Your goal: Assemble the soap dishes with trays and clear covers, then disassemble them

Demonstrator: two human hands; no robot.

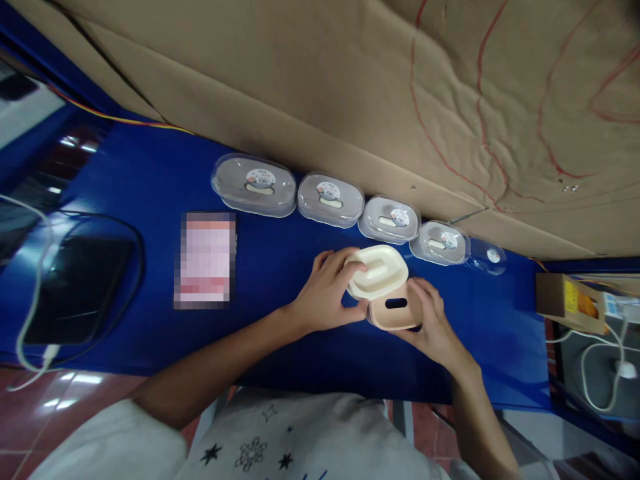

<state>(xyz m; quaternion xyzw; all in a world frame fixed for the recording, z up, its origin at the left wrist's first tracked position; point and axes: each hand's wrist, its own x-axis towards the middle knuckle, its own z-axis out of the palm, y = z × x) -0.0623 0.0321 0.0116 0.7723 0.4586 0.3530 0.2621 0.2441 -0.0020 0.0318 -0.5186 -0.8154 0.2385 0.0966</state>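
My left hand [333, 290] grips a cream oval tray [387, 270] by its left side, thumb over the rim, tilted above a pinkish-beige container part. That beige part [405, 313] has a dark oval slot in it, and my right hand [430, 313] holds it by the right side, fingers curled round the edge. The cream tray overlaps the upper edge of the beige part. Behind them, a row of clear-lidded oval boxes, such as the leftmost box [230, 181], stands along the cardboard, each with a round label.
Brown cardboard [300, 73] rises along the back of the blue table [280, 253]. A phone with a pixelated screen [205, 260] lies left of my left hand. Farther left is a black tablet [80, 287] with cables. At the right edge stands a small open carton [555, 303].
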